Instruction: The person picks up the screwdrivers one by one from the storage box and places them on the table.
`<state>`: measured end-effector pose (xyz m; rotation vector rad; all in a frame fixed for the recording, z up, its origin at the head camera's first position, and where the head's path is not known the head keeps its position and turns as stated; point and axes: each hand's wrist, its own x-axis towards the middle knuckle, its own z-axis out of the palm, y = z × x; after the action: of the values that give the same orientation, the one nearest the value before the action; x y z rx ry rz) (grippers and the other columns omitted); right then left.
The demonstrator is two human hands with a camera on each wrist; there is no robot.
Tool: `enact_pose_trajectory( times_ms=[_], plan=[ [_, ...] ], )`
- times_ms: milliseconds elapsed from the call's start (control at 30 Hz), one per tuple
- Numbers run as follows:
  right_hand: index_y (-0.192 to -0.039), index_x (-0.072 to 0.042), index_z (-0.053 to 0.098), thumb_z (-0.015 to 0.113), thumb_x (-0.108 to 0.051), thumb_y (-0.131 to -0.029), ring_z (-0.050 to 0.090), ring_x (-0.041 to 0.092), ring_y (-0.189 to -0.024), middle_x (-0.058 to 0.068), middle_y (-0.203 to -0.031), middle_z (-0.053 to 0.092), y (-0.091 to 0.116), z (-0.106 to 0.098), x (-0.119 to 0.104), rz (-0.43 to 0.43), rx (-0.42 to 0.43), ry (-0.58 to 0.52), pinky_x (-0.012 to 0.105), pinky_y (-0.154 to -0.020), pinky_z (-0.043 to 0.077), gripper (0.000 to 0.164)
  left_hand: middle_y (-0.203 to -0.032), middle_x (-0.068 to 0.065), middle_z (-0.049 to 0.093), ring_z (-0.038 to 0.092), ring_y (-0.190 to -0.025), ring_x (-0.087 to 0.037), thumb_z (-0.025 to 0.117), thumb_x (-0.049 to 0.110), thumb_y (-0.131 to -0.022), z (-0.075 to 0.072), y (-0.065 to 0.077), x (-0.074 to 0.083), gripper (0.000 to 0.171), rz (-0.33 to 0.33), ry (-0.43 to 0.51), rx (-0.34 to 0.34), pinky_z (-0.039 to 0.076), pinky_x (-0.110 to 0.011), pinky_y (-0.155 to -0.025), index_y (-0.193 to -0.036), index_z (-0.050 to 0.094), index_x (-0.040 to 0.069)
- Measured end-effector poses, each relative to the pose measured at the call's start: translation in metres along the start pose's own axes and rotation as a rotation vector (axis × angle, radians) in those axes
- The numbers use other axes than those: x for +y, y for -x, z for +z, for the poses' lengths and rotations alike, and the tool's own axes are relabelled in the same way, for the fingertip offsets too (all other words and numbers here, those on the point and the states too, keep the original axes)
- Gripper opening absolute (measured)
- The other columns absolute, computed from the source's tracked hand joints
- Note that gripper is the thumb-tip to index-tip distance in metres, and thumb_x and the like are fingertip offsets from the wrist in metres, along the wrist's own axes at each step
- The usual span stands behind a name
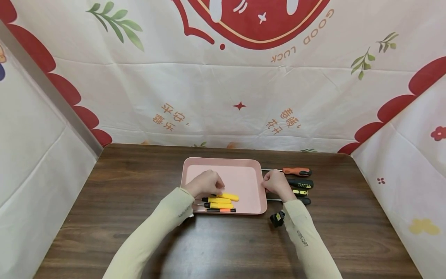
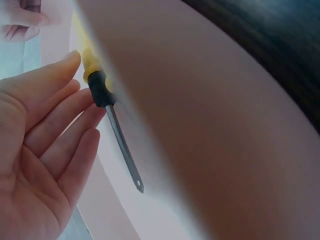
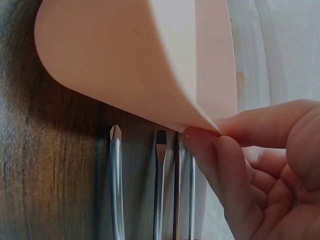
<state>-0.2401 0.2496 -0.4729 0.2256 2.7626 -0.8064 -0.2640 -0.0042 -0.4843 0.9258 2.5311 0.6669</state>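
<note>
A pink tray (image 1: 244, 178) lies on the table, its right rim pinched between the thumb and index finger of my right hand (image 3: 265, 165). My left hand (image 1: 207, 183) is over the tray's left side, its fingers loosely bent beside a yellow screwdriver (image 1: 228, 197). In the left wrist view the thumb tip is right at that screwdriver's yellow handle (image 2: 89, 57), and other fingertips pass behind its black collar. Its flat metal shaft (image 2: 122, 147) extends bare. Two more yellow-handled screwdrivers (image 1: 219, 200) and a thin black-and-orange one (image 1: 221, 210) lie along the tray's near side.
Right of the tray, several screwdrivers lie side by side, among them one with an orange handle (image 1: 297, 171) and one with a black handle (image 1: 300, 183). A small black-and-yellow object (image 1: 277, 219) sits near my right forearm. Printed cloth (image 1: 223, 89) hangs behind the wooden table (image 1: 139, 174).
</note>
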Motion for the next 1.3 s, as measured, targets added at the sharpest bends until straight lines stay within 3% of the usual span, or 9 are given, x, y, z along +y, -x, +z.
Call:
enact_pose_trajectory(
  times_ms=[533, 933, 1300],
  plan=[
    [-0.048, -0.013, 0.042, 0.053, -0.002, -0.074, 0.038, 0.011, -0.039, -0.002, -0.043, 0.042, 0.001, -0.001, 0.001, -0.020, -0.023, 0.012, 0.023, -0.042, 0.029, 0.031, -0.087, 0.007, 0.068, 0.057, -0.075, -0.003, 0.074, 0.019, -0.072, 0.005, 0.002, -0.001, 0.019, -0.002, -0.085, 0.014, 0.046, -0.026, -0.073, -0.091, 0.074, 0.017],
    [-0.049, -0.011, 0.044, 0.053, -0.002, -0.074, 0.041, 0.012, -0.041, -0.001, -0.044, 0.044, 0.001, -0.001, 0.000, -0.024, -0.011, 0.001, 0.024, -0.043, 0.030, 0.028, -0.088, 0.007, 0.068, 0.054, -0.071, -0.006, 0.071, 0.016, -0.072, 0.012, 0.003, -0.006, 0.021, 0.077, -0.236, 0.041, 0.046, -0.026, -0.070, -0.092, 0.074, 0.019],
    [-0.049, -0.011, 0.044, 0.053, -0.002, -0.074, 0.040, 0.012, -0.041, -0.001, -0.045, 0.044, 0.001, -0.001, 0.000, -0.019, -0.013, -0.009, 0.024, -0.043, 0.030, 0.028, -0.092, 0.004, 0.069, 0.047, -0.064, -0.007, 0.067, 0.016, -0.077, 0.016, 0.006, -0.008, 0.021, 0.113, -0.240, 0.094, 0.041, -0.022, -0.061, -0.097, 0.073, 0.017]
  ],
)
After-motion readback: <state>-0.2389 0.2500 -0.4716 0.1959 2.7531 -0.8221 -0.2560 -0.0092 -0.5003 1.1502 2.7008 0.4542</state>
